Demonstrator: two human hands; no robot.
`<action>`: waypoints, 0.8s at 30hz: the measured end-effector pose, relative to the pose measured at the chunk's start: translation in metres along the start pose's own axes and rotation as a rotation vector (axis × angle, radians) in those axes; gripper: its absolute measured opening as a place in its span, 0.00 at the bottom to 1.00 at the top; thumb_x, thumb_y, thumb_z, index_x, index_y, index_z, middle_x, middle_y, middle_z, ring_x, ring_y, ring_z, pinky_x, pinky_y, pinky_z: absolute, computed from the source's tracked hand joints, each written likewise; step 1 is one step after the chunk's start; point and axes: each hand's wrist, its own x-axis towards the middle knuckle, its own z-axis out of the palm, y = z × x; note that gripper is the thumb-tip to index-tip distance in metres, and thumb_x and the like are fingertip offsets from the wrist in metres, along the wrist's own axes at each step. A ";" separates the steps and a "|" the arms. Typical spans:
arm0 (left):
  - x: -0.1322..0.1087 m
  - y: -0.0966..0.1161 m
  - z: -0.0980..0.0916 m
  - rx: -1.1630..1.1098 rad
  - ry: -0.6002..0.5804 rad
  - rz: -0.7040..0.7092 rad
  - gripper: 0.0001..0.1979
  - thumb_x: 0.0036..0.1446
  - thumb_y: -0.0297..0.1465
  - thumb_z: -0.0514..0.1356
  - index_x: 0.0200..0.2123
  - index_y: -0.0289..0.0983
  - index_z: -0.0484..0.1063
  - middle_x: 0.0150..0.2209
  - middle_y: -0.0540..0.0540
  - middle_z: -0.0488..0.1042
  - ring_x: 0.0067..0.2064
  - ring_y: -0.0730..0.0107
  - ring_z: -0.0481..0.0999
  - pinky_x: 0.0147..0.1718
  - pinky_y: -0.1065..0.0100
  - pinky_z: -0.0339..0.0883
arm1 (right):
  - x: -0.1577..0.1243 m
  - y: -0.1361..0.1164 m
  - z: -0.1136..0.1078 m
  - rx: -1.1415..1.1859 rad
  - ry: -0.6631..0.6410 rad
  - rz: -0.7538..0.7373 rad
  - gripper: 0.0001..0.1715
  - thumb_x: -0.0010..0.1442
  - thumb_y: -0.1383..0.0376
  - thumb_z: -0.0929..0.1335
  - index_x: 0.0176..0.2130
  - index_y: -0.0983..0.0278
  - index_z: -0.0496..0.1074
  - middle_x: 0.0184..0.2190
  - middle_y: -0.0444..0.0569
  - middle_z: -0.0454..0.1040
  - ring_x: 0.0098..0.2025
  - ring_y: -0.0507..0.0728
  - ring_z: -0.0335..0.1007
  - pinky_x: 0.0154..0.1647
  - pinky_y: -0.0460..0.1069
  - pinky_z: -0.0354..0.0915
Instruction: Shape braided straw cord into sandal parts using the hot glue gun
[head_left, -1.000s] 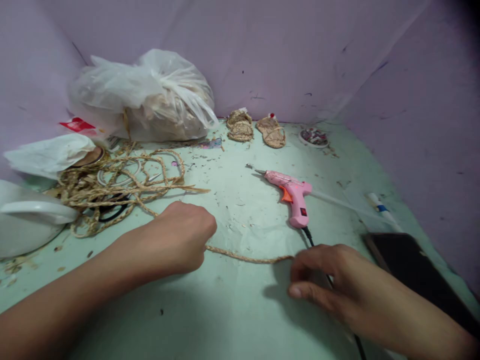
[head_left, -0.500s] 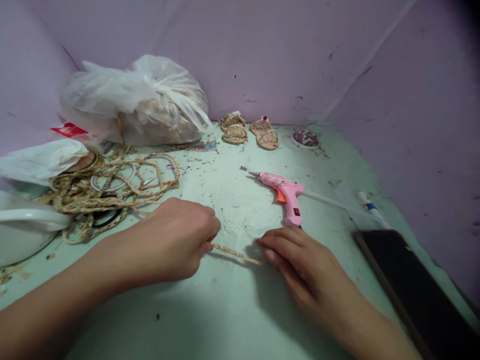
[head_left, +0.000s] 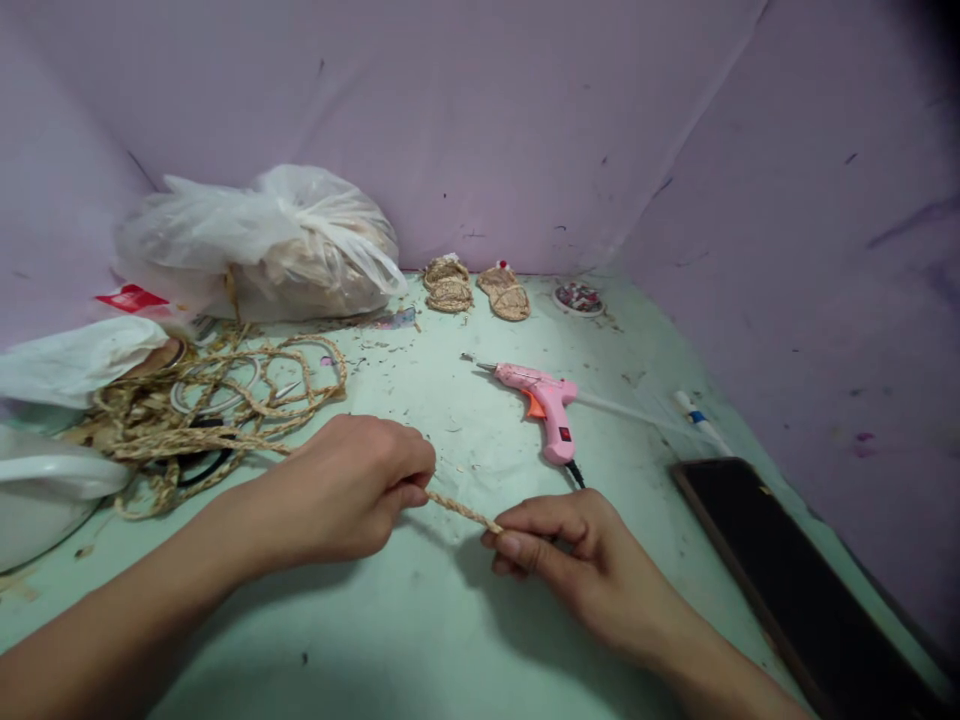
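My left hand [head_left: 352, 490] is closed round a braided straw cord [head_left: 461, 511] just above the pale green table [head_left: 390, 640]. A short stretch of that cord runs rightward to my right hand [head_left: 559, 555], which pinches its free end between thumb and fingers. Behind my left hand the cord leads back into a loose tangled coil of the same braid [head_left: 217, 400]. A pink hot glue gun [head_left: 544, 400] lies on the table just beyond my right hand, its black lead passing under it.
A tied plastic bag of straw [head_left: 262, 245] stands at the back left, with two small woven sandals [head_left: 476, 285] and a little dish [head_left: 577, 297] by the purple wall. A white bowl [head_left: 45, 485] sits left, a dark phone [head_left: 780, 560] and a glue stick [head_left: 701, 420] right.
My right hand has moved left along the cord toward my left hand and closed on its end, so the stretch between them is much shorter. The view has tilted slightly.
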 end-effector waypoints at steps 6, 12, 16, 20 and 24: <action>0.001 0.013 0.012 -0.378 -0.049 0.064 0.08 0.53 0.33 0.55 0.32 0.39 0.72 0.29 0.51 0.74 0.31 0.72 0.70 0.30 0.73 0.57 | 0.002 -0.001 0.002 0.062 -0.029 0.044 0.13 0.55 0.64 0.63 0.24 0.66 0.72 0.18 0.42 0.66 0.22 0.48 0.60 0.23 0.43 0.55; 0.008 0.016 0.016 -0.509 0.066 -0.022 0.10 0.53 0.30 0.53 0.26 0.35 0.73 0.24 0.51 0.73 0.29 0.75 0.69 0.30 0.75 0.59 | -0.002 0.003 -0.009 -0.292 -0.096 -0.070 0.12 0.58 0.67 0.61 0.30 0.64 0.73 0.23 0.43 0.69 0.25 0.49 0.60 0.25 0.44 0.54; 0.009 0.014 0.010 -0.523 0.073 -0.050 0.09 0.52 0.30 0.54 0.26 0.35 0.73 0.24 0.51 0.73 0.28 0.75 0.69 0.29 0.75 0.59 | -0.002 -0.001 -0.022 -0.539 -0.047 -0.179 0.11 0.56 0.71 0.62 0.30 0.62 0.73 0.24 0.45 0.71 0.29 0.52 0.64 0.30 0.46 0.56; 0.008 0.013 0.009 -0.549 0.089 -0.054 0.10 0.51 0.29 0.54 0.24 0.34 0.73 0.23 0.51 0.72 0.27 0.76 0.68 0.27 0.75 0.58 | -0.003 0.001 -0.030 -0.642 0.099 -0.209 0.10 0.55 0.70 0.63 0.30 0.62 0.74 0.24 0.47 0.73 0.31 0.55 0.66 0.34 0.49 0.58; 0.008 0.011 0.010 -0.571 0.105 -0.060 0.09 0.50 0.29 0.54 0.24 0.35 0.73 0.24 0.51 0.72 0.28 0.75 0.69 0.29 0.76 0.59 | -0.004 0.008 -0.034 -0.518 0.251 -0.139 0.08 0.55 0.68 0.64 0.32 0.63 0.73 0.28 0.48 0.74 0.30 0.54 0.68 0.32 0.48 0.60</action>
